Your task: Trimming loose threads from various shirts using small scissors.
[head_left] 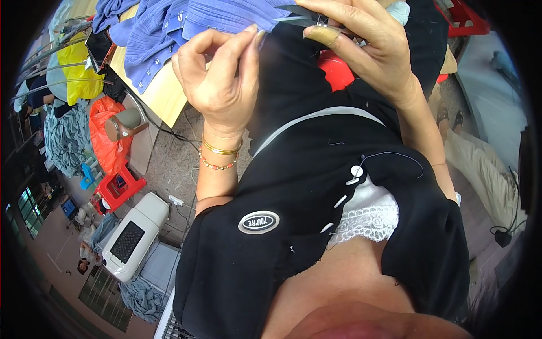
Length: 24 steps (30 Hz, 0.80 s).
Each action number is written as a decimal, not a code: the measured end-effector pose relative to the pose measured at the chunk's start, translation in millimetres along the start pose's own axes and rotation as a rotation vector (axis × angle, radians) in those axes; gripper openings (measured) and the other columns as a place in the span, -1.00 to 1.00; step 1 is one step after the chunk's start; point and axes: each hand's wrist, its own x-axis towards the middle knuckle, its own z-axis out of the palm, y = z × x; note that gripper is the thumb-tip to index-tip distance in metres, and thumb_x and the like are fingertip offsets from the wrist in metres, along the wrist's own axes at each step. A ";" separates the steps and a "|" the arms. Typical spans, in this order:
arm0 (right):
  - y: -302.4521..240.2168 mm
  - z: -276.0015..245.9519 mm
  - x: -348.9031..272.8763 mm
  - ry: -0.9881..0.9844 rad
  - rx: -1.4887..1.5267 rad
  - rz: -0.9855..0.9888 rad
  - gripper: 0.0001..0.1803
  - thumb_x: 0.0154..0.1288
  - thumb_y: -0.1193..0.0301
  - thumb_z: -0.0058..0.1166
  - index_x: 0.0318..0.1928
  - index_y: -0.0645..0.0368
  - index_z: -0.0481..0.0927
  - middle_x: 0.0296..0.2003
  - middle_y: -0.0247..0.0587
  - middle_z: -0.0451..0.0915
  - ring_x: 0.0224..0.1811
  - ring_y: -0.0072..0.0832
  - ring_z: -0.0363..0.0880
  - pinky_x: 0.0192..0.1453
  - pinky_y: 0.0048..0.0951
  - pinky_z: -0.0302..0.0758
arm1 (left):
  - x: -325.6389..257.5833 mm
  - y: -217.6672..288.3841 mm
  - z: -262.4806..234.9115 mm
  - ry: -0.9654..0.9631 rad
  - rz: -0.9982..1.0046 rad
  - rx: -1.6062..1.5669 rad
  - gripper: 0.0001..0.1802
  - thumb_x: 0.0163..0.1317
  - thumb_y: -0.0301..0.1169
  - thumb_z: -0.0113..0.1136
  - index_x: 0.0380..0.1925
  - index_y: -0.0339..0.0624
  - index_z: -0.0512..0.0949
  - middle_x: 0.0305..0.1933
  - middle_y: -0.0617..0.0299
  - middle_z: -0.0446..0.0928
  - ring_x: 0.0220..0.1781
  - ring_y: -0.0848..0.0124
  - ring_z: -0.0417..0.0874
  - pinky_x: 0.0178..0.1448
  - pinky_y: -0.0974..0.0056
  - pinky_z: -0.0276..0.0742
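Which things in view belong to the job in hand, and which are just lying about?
In use:
- periwinkle-blue ribbed fabric garment
- pointed grey metal scissors

Lying about:
- crumpled orange-red plastic bag
- boxy red plastic stool
- bulky yellow plastic bag

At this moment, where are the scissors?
In the head view, the scissors are at the top, in the right hand, blades pointing left toward the blue garment.

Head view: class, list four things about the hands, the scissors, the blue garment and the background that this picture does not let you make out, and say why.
All in the head view:
What the left hand pinches: hidden by its own thumb and fingers.
The grip end of the scissors: mostly covered by the right hand.
The far end of the blue garment: cut off by the upper edge.
What the background person is doing: too small.
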 end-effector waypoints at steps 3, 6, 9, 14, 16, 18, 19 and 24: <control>0.2 0.9 -0.2 -0.010 0.050 0.024 -0.55 0.13 0.56 0.40 0.08 0.30 0.66 -0.44 -0.24 0.47 -0.47 -0.51 0.40 -0.40 -0.51 0.32 | 4.0 4.6 -0.6 -0.001 -0.125 -0.160 -0.81 0.06 -0.57 0.47 -0.29 -0.16 0.71 -0.25 0.26 0.49 -0.22 0.40 0.50 -0.12 0.34 0.44; -2.7 0.9 4.0 -0.036 0.129 0.045 -0.55 0.13 0.54 0.40 0.08 0.26 0.67 -0.45 -0.23 0.47 -0.48 -0.49 0.41 -0.42 -0.50 0.33 | 1.4 9.6 -4.4 0.000 -0.221 -0.245 -0.87 0.17 -0.57 0.40 -0.29 -0.23 0.66 -0.21 0.19 0.51 -0.17 0.39 0.54 -0.05 0.34 0.50; -5.5 1.2 10.4 -0.100 0.025 0.015 -0.58 0.15 0.47 0.40 0.06 0.20 0.68 -0.45 -0.22 0.47 -0.50 -0.45 0.45 -0.44 -0.48 0.35 | -1.6 8.7 -5.7 0.033 -0.266 -0.333 -0.89 0.21 -0.56 0.37 -0.27 -0.24 0.64 -0.19 0.19 0.52 -0.16 0.38 0.55 -0.03 0.35 0.51; 31.6 30.3 14.7 0.237 -0.058 -0.521 -0.68 0.21 0.34 0.33 -0.03 0.14 0.70 -0.42 -0.24 0.51 -0.47 -0.35 0.55 -0.44 -0.41 0.45 | -1.0 5.5 -2.0 0.079 -0.327 -0.425 -0.91 0.24 -0.57 0.34 -0.27 -0.25 0.63 -0.20 0.19 0.52 -0.15 0.39 0.56 -0.03 0.35 0.52; -5.7 12.1 20.2 0.007 -0.171 -0.288 -0.70 0.20 0.34 0.33 -0.05 0.13 0.70 -0.42 -0.25 0.51 -0.46 -0.34 0.56 -0.43 -0.40 0.46 | -4.7 1.3 -2.8 0.098 -0.310 -0.380 -0.91 0.24 -0.58 0.34 -0.27 -0.25 0.63 -0.20 0.19 0.52 -0.15 0.39 0.55 -0.05 0.35 0.53; -20.4 4.5 21.9 -0.215 -0.292 -0.050 -0.72 0.20 0.33 0.32 -0.08 0.12 0.70 -0.41 -0.26 0.50 -0.45 -0.33 0.58 -0.43 -0.39 0.48 | -6.5 -0.9 -0.4 0.118 -0.314 -0.399 -0.91 0.23 -0.58 0.34 -0.27 -0.25 0.63 -0.20 0.19 0.52 -0.16 0.39 0.55 -0.06 0.36 0.52; -21.3 5.1 22.6 -0.220 -0.320 -0.061 -0.73 0.19 0.33 0.32 -0.10 0.12 0.70 -0.42 -0.26 0.50 -0.44 -0.33 0.58 -0.43 -0.39 0.48 | -6.5 -1.2 0.8 0.138 -0.318 -0.422 -0.91 0.23 -0.58 0.34 -0.27 -0.25 0.63 -0.21 0.19 0.52 -0.16 0.39 0.55 -0.07 0.37 0.52; -22.7 10.1 25.1 -0.203 -0.381 -0.113 -0.74 0.17 0.32 0.32 -0.13 0.11 0.70 -0.43 -0.28 0.48 -0.42 -0.36 0.58 -0.43 -0.40 0.49 | -5.8 -1.5 -0.2 0.118 -0.328 -0.423 -0.90 0.22 -0.57 0.36 -0.27 -0.23 0.64 -0.21 0.19 0.51 -0.17 0.40 0.54 -0.06 0.37 0.50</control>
